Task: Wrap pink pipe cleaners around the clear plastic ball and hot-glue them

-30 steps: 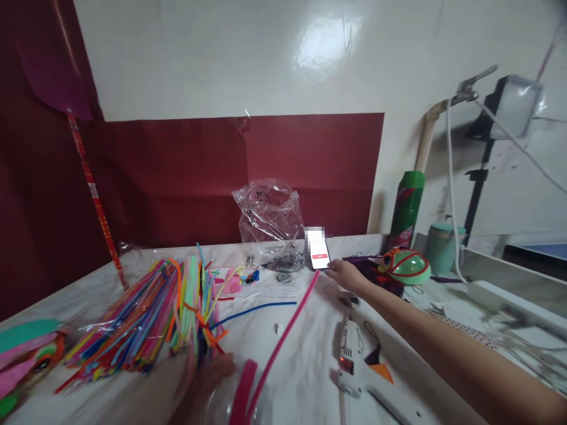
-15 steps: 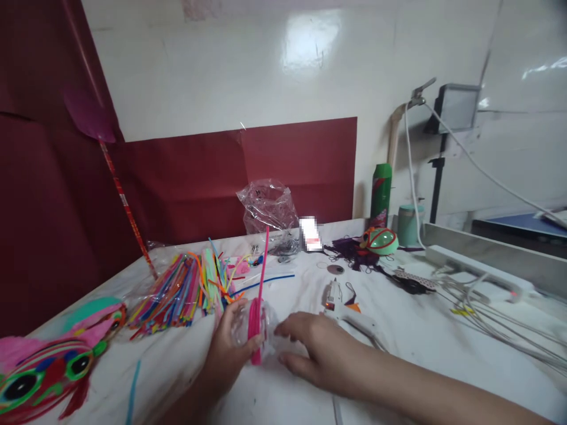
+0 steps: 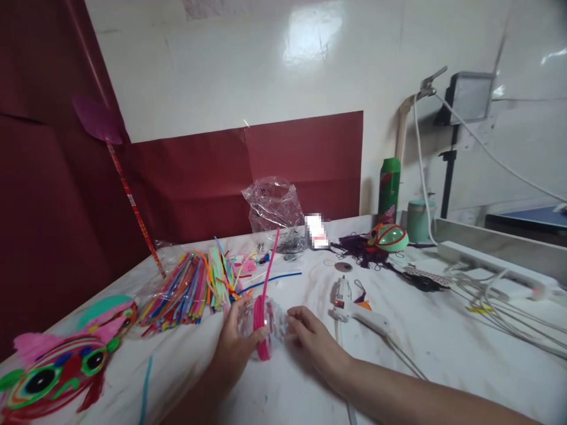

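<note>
- Two-handed: held between left hand's (image 3: 233, 348) thumb and fingers, pink strips (image 3: 263, 345) across clear plastic (image 3: 278, 321); press flat, don't crush.
- With right hand (image 3: 316, 345) beside plastic, fingers narrow; can't tell if gripping.
- Well forward of tabletop's (image 3: 305, 392) back edge; avoid glue gun (image 3: 342, 304).
- Behind: red paper (image 3: 310, 159), pale wall (image 3: 221, 65).

No readable text; dark marks on clear plastic bag (image 3: 275, 208) too small, phone screen (image 3: 316, 231) pixelated.
</note>
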Demonstrator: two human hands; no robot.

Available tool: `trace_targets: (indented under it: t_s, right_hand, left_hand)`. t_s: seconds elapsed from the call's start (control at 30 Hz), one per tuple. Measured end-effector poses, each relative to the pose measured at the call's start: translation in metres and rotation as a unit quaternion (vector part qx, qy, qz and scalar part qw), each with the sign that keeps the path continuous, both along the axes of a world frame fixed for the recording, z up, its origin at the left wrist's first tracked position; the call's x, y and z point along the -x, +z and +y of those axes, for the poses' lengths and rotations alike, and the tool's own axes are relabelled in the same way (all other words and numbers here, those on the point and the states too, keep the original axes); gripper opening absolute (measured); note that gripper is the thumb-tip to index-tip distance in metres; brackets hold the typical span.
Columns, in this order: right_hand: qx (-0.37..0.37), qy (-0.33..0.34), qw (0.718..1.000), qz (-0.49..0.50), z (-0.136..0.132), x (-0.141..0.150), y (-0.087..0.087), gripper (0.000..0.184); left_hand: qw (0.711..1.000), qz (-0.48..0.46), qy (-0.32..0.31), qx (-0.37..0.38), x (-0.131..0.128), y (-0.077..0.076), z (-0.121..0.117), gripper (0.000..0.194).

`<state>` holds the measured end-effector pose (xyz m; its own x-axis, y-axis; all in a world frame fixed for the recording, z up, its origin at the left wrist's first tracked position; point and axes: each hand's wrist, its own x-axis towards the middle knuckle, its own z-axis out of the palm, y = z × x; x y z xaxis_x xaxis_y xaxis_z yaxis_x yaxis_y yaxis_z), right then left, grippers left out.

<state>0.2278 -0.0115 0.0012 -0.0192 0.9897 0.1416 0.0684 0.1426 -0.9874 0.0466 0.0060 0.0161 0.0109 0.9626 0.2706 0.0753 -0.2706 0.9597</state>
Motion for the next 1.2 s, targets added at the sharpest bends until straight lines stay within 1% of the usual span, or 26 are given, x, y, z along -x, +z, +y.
trace_targets:
  t_s: [0.1, 0.2, 0.37, 0.43, 0.5, 0.57, 0.67, 0.73, 0.87, 0.97, 1.07, 1.2]
  right_hand:
    - [-0.015, 0.01, 1.0, 0.008, -0.001, -0.001, 0.006, 0.036]
    - [-0.023, 0.023, 0.999, 0.014, -0.005, -0.001, 0.009, 0.042]
    - [-0.031, 0.058, 0.998, 0.0, -0.015, -0.006, 0.004, 0.041]
    - [-0.035, 0.065, 0.997, -0.009, -0.017, -0.008, 0.001, 0.041]
    - [-0.031, 0.069, 0.997, -0.013, -0.018, -0.01, -0.001, 0.042]
    - [-0.028, 0.074, 0.997, -0.009, -0.018, -0.01, -0.001, 0.044]
    - [-0.024, 0.078, 0.997, -0.009, -0.018, -0.01, 0.0, 0.045]
    - [-0.032, 0.07, 0.996, -0.035, -0.019, -0.009, 0.0, 0.049]
    - [-0.093, 0.06, 0.988, -0.107, -0.02, -0.007, -0.004, 0.064]
    - [-0.128, 0.062, 0.981, -0.132, -0.022, -0.004, -0.007, 0.072]
    - [-0.129, 0.051, 0.98, -0.142, -0.023, -0.003, -0.007, 0.07]
    - [-0.114, 0.038, 0.983, -0.136, -0.023, -0.002, -0.007, 0.069]
  left_hand:
    - [1.0, 0.009, -0.014, 0.008, -0.001, 0.001, -0.002, 0.063]
    - [1.0, 0.006, -0.021, -0.005, -0.003, 0.003, -0.007, 0.064]
    - [0.999, 0.037, -0.016, -0.014, -0.008, 0.006, -0.018, 0.064]
    - [0.999, 0.037, -0.025, -0.013, -0.009, 0.006, -0.02, 0.065]
    - [0.999, 0.012, -0.036, 0.008, -0.01, 0.006, -0.02, 0.064]
    - [0.996, -0.055, -0.052, 0.054, -0.012, 0.006, -0.02, 0.061]
    - [0.975, -0.171, -0.072, 0.121, -0.015, 0.008, -0.02, 0.056]
    - [0.964, -0.207, -0.074, 0.146, -0.017, 0.009, -0.02, 0.057]
    - [0.959, -0.218, -0.066, 0.166, -0.019, 0.01, -0.021, 0.058]
    - [0.96, -0.213, -0.056, 0.174, -0.021, 0.011, -0.023, 0.059]
    - [0.961, -0.208, -0.041, 0.175, -0.024, 0.013, -0.026, 0.059]
    - [0.968, -0.187, -0.01, 0.166, -0.028, 0.014, -0.028, 0.053]
